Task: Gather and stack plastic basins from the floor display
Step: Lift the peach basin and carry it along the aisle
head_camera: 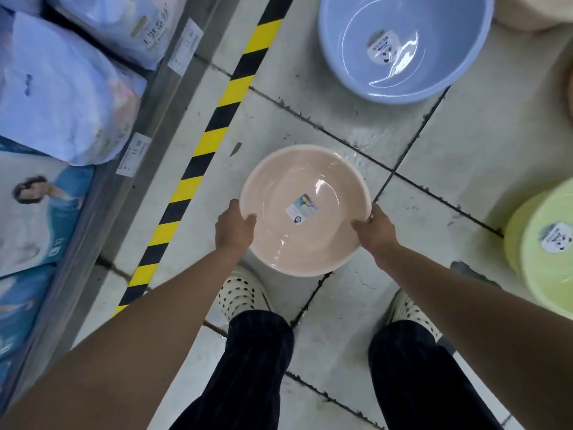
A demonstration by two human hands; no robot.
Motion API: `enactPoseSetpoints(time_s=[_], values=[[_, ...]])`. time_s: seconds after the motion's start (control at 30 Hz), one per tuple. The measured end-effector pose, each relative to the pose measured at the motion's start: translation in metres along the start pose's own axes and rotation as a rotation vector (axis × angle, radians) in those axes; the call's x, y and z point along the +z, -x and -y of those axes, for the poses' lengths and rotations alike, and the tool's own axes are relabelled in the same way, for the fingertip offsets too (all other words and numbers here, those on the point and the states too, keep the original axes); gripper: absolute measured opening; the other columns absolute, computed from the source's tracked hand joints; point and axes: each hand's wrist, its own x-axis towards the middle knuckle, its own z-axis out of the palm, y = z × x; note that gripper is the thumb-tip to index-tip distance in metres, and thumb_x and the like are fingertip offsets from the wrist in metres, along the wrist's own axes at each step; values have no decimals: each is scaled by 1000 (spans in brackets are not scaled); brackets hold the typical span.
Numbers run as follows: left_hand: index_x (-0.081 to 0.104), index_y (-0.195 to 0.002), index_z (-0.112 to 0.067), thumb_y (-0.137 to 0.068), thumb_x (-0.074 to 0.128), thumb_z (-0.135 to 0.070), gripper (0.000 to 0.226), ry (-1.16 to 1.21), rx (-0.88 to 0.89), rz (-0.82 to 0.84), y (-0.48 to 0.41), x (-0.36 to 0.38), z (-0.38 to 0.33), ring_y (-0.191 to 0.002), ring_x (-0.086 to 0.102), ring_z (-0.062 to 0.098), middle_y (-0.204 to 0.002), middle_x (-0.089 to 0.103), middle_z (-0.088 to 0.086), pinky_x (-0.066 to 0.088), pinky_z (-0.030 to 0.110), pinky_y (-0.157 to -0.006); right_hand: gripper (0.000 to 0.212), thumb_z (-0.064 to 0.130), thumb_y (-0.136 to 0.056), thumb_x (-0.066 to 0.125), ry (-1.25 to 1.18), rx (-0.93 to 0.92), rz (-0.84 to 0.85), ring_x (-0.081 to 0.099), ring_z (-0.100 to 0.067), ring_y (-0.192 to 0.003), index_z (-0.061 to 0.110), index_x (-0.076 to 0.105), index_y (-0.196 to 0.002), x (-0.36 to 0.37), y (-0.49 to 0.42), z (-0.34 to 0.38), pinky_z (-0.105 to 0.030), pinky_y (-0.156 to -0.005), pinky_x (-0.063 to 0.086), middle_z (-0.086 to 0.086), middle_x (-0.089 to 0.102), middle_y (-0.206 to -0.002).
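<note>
A pale pink plastic basin (pixel 305 181) with a small label inside is held over the tiled floor in front of my feet. My left hand (pixel 234 226) grips its left rim, thumb inside the bowl. My right hand (pixel 375 229) grips the right rim the same way. A larger blue basin (pixel 403 72) with a sticker stands on the floor farther ahead. A yellow-green basin (pixel 545 252) sits at the right edge. Part of a beige basin (pixel 527 10) shows at the top right corner.
A low shelf (pixel 148 119) with price tags runs along the left, loaded with bagged goods (pixel 62 97). Yellow-and-black tape (pixel 210 141) marks the floor beside it. My feet in white perforated clogs (pixel 240 293) stand just behind the pink basin. A brown rim shows at the right edge.
</note>
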Motion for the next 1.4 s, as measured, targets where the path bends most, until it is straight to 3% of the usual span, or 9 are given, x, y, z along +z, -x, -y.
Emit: enactPoseSetpoints(time_s=[0.3, 0.5, 0.7, 0.83, 0.97, 1.07, 1.2, 1.4], values=[[57, -106, -5, -93, 62, -27, 26, 52, 73, -21, 63, -46, -60, -94, 62, 36, -102, 68, 14, 45, 35, -74, 44, 19, -95, 51, 22, -120, -26, 57, -25, -99, 14, 47, -139, -83, 59, 25, -32, -80, 43, -5, 63, -111], [62, -105, -4, -94, 64, -29, 27, 102, 105, -46, 114, -104, -140, -95, 63, 37, -99, 70, 15, 43, 34, -73, 46, 13, -90, 59, 21, -140, -34, 61, -31, -105, 14, 53, -136, -177, 107, 83, -35, -83, 49, -11, 67, -119], [63, -95, 0, -93, 65, -27, 26, 115, 130, -112, 154, -168, -233, -87, 59, 34, -89, 65, 11, 35, 32, -68, 49, 12, -86, 61, -36, -133, -64, 63, -31, -102, 18, 56, -134, -260, 145, 145, -34, -82, 50, -10, 68, -114], [65, -94, 0, -93, 66, -28, 28, 105, 158, -132, 165, -201, -277, -80, 58, 30, -90, 69, 14, 42, 34, -67, 41, 11, -87, 63, -73, -130, -71, 60, -27, -91, 12, 59, -127, -295, 162, 169, -31, -77, 47, -8, 67, -107], [66, -94, -5, -90, 66, -33, 28, -14, 251, -114, 141, -217, -311, -87, 66, 37, -92, 71, 15, 54, 43, -76, 33, 13, -86, 64, -27, -99, -73, 57, -28, -87, 6, 57, -118, -311, 151, 188, -35, -71, 51, -9, 63, -102], [68, -99, -9, -89, 63, -33, 26, -108, 291, -60, 103, -216, -338, -88, 66, 37, -94, 72, 12, 56, 46, -78, 30, 11, -87, 62, -18, -65, -96, 51, -25, -85, 5, 55, -115, -311, 122, 203, -23, -54, 41, -9, 59, -103], [69, -102, -8, -89, 66, -32, 28, -171, 302, -42, 42, -201, -378, -92, 66, 38, -99, 72, 14, 57, 45, -79, 28, 11, -84, 66, -44, -58, -190, 53, -27, -87, 1, 59, -110, -303, 66, 218, -30, -70, 39, -17, 64, -107], [68, -107, -5, -85, 69, -29, 32, -195, 360, 27, -42, -166, -414, -95, 65, 36, -104, 71, 14, 55, 41, -79, 24, 11, -83, 66, -74, -3, -302, 54, -28, -81, 0, 66, -104, -291, -11, 232, -30, -69, 40, -11, 62, -94]])
